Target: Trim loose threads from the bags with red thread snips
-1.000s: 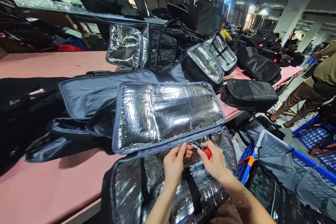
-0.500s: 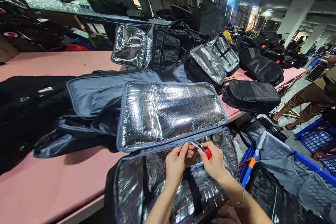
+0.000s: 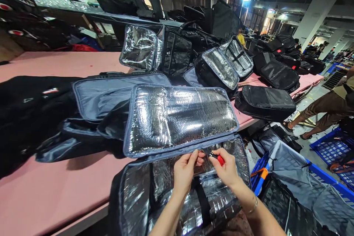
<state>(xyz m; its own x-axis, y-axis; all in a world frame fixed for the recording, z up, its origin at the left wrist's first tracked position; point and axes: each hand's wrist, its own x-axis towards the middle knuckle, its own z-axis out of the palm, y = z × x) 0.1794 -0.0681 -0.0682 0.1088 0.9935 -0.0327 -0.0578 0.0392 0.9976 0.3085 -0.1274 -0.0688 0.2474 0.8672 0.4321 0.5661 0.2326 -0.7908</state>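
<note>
An insulated bag [image 3: 181,118] with silver foil lining lies open in front of me, its lid folded back and a grey-blue binding along the edges. At the seam between lid and body, my left hand [image 3: 186,167] is closed in a pinch; whatever sits between thumb and finger is too small to make out. My right hand [image 3: 227,167] is closed around small thread snips [image 3: 220,159] with a red part on the handle. The dark blades point left, close to the left fingertips at the seam. Black straps [image 3: 203,201] cross the lining below both hands.
Pink table [image 3: 83,188] carries more bags: a black one [image 3: 35,110] at left, foil-lined open ones [image 3: 221,68] behind, and a closed black bag [image 3: 265,101] at right. A blue crate [image 3: 326,175] with bags stands on the floor at lower right. A person's legs [image 3: 320,108] are beyond.
The view has shifted slightly. The snips have turned a little in my right hand, their blades now looking darker. My left hand keeps its pinch at the seam.
</note>
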